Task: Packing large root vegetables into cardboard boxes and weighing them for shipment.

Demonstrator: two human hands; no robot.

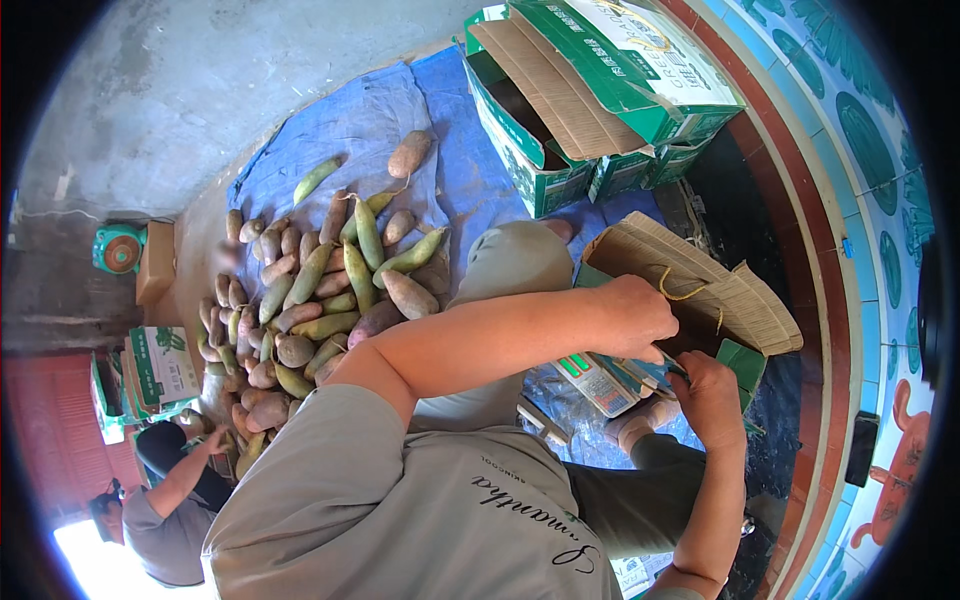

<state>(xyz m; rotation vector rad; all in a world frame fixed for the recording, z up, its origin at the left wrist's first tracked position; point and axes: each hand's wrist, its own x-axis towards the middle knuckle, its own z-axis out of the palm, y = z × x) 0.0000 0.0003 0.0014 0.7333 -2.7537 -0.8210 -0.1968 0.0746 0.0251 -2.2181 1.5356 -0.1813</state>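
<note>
My left hand (640,316) is closed at the near side of an open carton (690,270) with brown inner flaps and green outer faces. My right hand (708,392) is closed just beside it, fingers bent around something dark and thin. What either hand grips is too small and hidden to name. A yellow cord (682,288) loops from the carton's flap. Below my left wrist sits a digital scale (600,385) with a lit green display, partly covered by the carton and my arm.
A large pile of green and reddish-brown radishes (310,290) lies on a blue tarp (330,120). Green-and-white cartons (600,90) stand at the far right. A co-worker (170,510) reaches toward the pile at lower left. A tiled ledge (800,220) curves along the right.
</note>
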